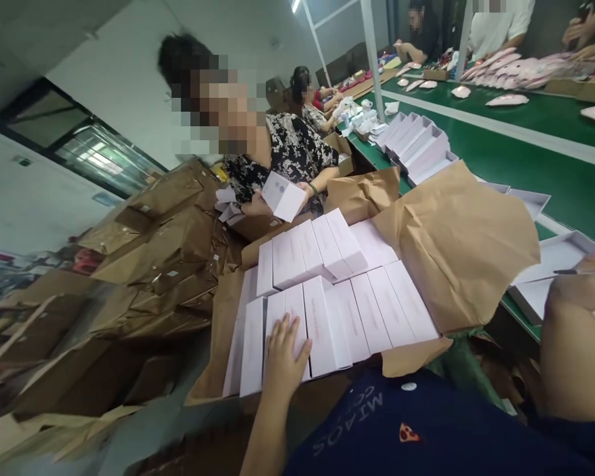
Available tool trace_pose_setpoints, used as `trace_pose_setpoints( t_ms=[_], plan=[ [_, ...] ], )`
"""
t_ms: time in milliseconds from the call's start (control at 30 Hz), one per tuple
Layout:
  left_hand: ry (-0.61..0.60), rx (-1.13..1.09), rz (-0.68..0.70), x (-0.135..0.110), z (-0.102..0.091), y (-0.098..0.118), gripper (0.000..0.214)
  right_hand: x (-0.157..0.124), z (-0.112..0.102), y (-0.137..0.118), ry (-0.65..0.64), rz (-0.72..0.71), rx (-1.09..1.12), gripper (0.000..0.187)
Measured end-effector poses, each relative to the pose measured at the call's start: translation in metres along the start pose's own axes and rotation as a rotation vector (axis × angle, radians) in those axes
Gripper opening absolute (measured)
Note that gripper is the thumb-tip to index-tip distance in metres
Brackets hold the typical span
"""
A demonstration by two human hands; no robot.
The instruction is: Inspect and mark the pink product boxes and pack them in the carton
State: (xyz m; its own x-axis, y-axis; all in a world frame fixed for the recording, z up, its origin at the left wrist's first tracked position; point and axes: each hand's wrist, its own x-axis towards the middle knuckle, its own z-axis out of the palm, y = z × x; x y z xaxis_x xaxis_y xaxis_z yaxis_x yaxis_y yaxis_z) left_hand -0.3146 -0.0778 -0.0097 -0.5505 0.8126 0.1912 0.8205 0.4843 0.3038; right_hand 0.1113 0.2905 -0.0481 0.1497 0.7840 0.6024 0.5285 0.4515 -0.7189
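My left hand (283, 352) lies with fingers spread on the upright white boxes (322, 320) in an open carton. These slim boxes stand packed in two rows, with faint pink print on their faces. Brown paper (456, 244) lines the carton and folds out over its sides. My right hand (586, 285) is bent at the far right edge, partly cut off, beside open white box trays (560, 254). A thin, pen-like stick (572, 272) sticks out leftward from its fingers.
Across the carton a person in a floral top holds a white box (283, 197). Brown-wrapped cartons (168, 231) pile up at left. A green table (506, 139) at right bears open white trays (419, 145) and pink items (515, 69); other people sit along it.
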Motion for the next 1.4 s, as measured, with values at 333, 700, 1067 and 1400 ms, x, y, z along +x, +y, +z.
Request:
trace_pose_setpoints(
  t_ms=[333, 700, 1067, 1400],
  plan=[
    [0.018, -0.189, -0.056, 0.002, 0.000, 0.004, 0.052, -0.025, 0.126, -0.247, -0.912, -0.335, 0.217, 0.028],
    [0.112, -0.919, -0.219, 0.006, -0.024, -0.033, 0.074, -0.105, 0.177, -0.296, -1.196, -0.016, 0.447, 0.039],
    [0.091, -0.759, -0.234, 0.003, -0.047, -0.059, 0.092, -0.130, 0.147, -0.325, -1.219, -0.205, 0.546, 0.048],
    [-0.335, -1.269, -0.124, 0.035, -0.046, -0.077, 0.092, -0.178, 0.146, -0.390, -1.308, 0.284, 1.121, 0.048]
  ],
)
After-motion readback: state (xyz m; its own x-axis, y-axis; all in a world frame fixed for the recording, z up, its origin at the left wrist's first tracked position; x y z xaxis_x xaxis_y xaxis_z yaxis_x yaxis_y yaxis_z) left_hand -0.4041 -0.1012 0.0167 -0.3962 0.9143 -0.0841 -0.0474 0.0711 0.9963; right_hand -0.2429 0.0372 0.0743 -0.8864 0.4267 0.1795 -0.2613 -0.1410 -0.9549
